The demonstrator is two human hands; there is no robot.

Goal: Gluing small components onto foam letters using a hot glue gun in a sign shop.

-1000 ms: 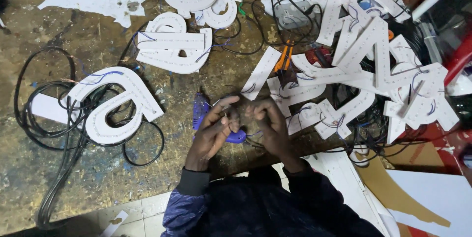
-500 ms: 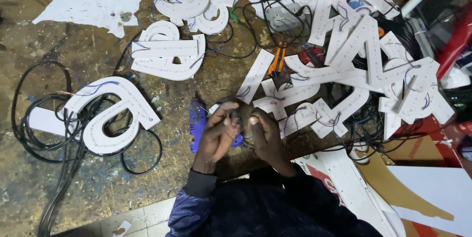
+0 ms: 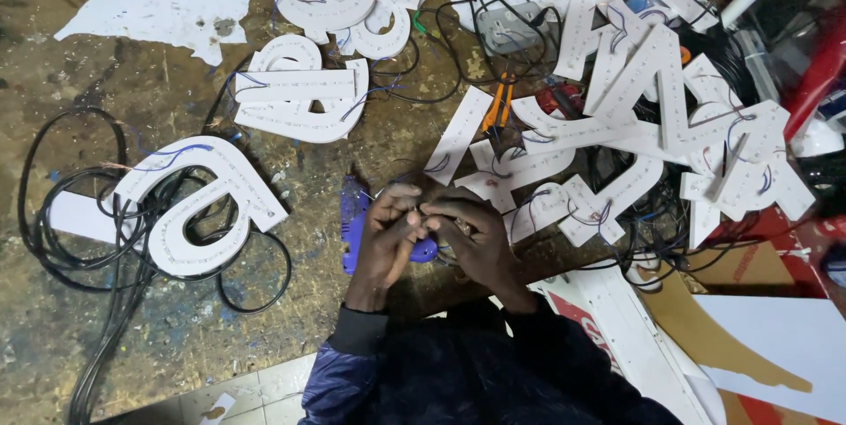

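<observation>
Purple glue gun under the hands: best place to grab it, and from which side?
Probably the upper body of the purple glue gun, from the person's left: that end lies bare on the worn wooden bench, while the left hand and right hand cover its lower end.

This is a workshop where signs get made. Big white letters [image 3: 198, 205] and black wires [image 3: 70, 240] lie all over the scratched, paint-stained worktop [image 3: 88, 64].
</observation>
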